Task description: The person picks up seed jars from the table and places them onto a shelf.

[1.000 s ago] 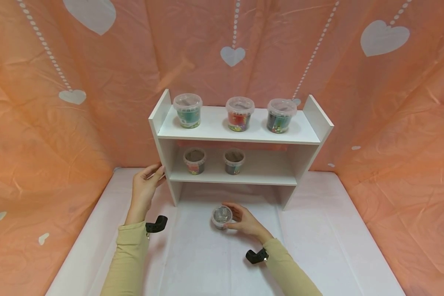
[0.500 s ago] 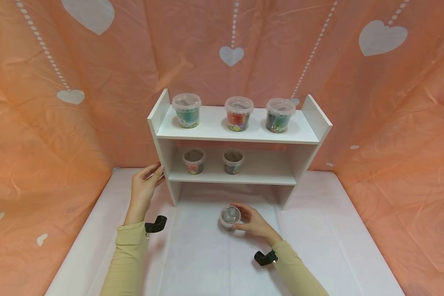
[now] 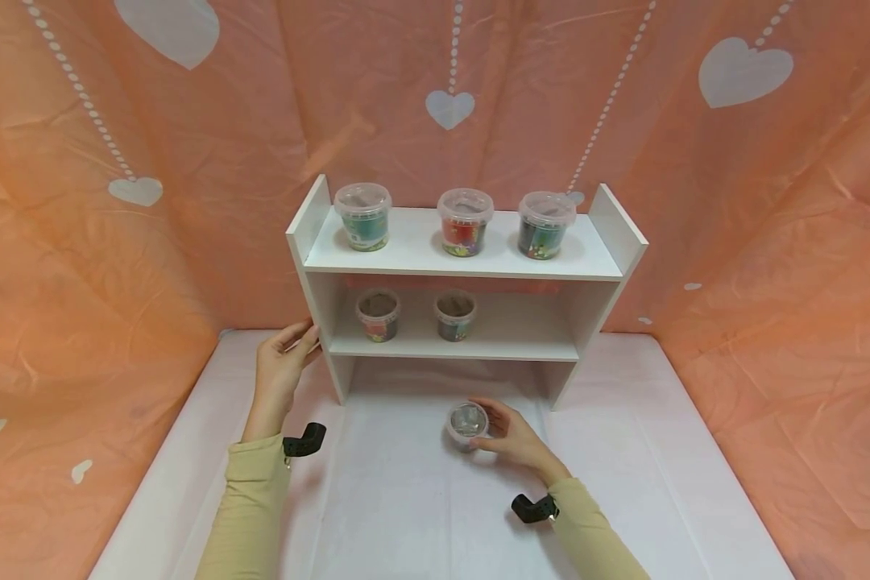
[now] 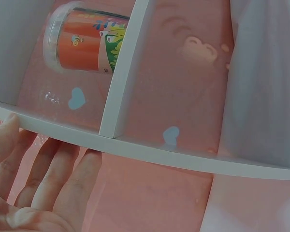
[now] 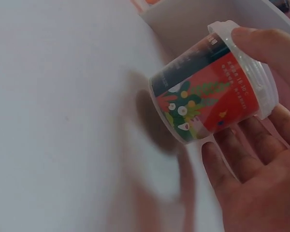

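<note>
In the head view my right hand (image 3: 511,435) holds a small plastic tub (image 3: 467,425) over the white table in front of the shelf. In the right wrist view this tub (image 5: 208,87) has a red and dark printed label and a clear lid; the thumb lies on the lid's edge, fingers along the opposite side. Its shadow falls on the cloth beside its base. At the left, my left hand (image 3: 283,366) grips the side panel of the white shelf (image 3: 442,353). Close up, the thumb meets the panel's front edge (image 4: 164,157), with the fingers along the outer face.
Three larger lidded tubs, one green (image 3: 364,217), one red (image 3: 466,222) and one dark green (image 3: 544,225), stand on the top board. Two smaller tubs, left (image 3: 379,315) and middle (image 3: 454,315), occupy the lower board. An orange cloth (image 3: 116,266) with hearts surrounds the table (image 3: 406,515).
My right hand has shifted to the right with the tub, which stays in front of the shelf. The left hand keeps its place at the side panel.
</note>
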